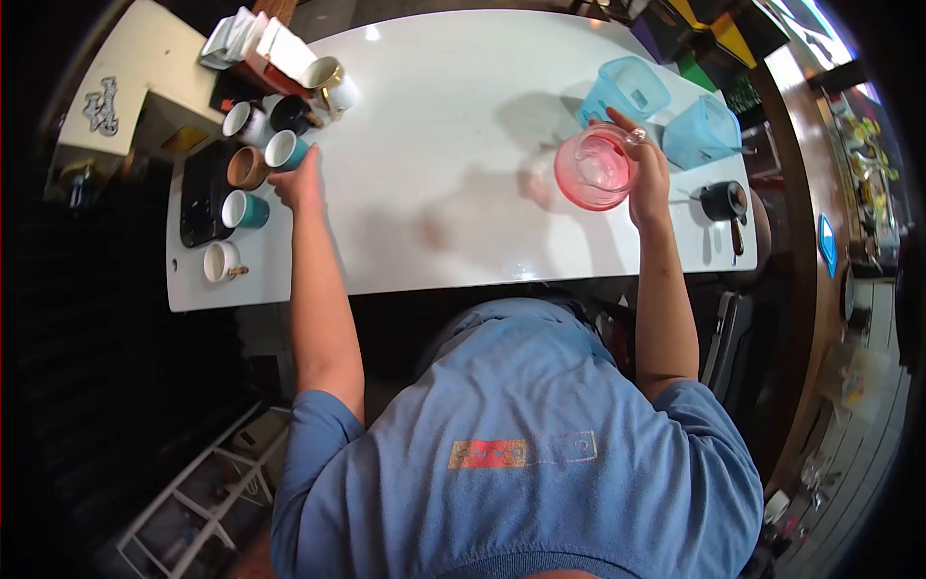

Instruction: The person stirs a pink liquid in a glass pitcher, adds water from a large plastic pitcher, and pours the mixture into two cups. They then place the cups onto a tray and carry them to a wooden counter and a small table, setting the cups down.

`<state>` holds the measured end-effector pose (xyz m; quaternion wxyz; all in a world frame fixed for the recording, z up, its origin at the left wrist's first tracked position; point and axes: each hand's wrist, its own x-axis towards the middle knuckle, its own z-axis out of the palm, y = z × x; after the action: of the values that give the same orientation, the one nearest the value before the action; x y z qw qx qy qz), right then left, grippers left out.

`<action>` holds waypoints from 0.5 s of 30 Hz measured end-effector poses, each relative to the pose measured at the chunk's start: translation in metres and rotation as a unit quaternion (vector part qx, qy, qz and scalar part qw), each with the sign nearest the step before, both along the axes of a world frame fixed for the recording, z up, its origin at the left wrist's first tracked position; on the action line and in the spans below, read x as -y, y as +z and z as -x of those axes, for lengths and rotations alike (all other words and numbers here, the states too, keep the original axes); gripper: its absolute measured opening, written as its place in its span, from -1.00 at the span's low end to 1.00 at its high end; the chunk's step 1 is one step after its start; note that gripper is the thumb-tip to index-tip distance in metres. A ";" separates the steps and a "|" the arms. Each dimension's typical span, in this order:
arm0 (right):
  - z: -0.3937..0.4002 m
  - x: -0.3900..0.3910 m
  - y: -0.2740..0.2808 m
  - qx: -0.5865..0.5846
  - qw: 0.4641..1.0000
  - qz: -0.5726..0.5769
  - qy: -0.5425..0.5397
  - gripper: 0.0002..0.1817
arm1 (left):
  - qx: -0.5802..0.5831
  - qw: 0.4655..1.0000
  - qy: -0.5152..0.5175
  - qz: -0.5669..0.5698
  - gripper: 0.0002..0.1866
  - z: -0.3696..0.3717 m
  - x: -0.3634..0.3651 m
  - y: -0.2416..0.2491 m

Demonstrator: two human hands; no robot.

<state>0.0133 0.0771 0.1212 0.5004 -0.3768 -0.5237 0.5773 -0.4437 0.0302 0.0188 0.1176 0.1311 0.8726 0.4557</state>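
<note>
At the left end of the white table, my left hand (300, 183) is closed around a teal cup (285, 151) with a pale inside. Close by it stand a brown cup (248, 168), a second teal cup (247, 209), a black mug (290, 113) and a white mug with a dark inside (246, 124). On the right, my right hand (650, 179) grips a pink see-through jug (592, 172) by its side, the palm hiding part of it. What the jug contains is hard to make out.
Two light-blue translucent containers (709, 135) stand at the far right. Nearer is a small black pot (721, 201) with a handle. A white mug (222, 261), a gold-handled mug (333, 85), a black tray (205, 198) and a napkin holder (273, 58) line the left of the table (424, 125).
</note>
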 end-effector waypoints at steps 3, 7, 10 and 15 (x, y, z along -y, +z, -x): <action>-0.008 0.014 -0.002 0.009 1.000 0.004 0.006 -0.42 | -0.002 0.999 0.019 0.036 0.11 -0.007 -0.006 0.004; -0.008 0.024 0.014 0.023 0.999 0.007 -0.048 -0.42 | 0.013 0.997 0.046 0.063 0.06 -0.022 -0.008 0.019; -0.002 0.033 0.020 0.046 0.998 0.014 -0.036 -0.36 | -0.016 0.998 0.064 0.024 -0.05 -0.026 -0.006 0.015; -0.003 0.035 0.028 0.043 0.998 0.027 -0.027 -0.31 | -0.034 0.974 -0.017 -0.224 -0.22 -0.045 0.015 0.002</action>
<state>0.0166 0.0421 0.1493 0.4827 -0.4286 -0.5183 0.5609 -0.3991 0.0155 0.0209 0.0636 0.1843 0.7497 0.6324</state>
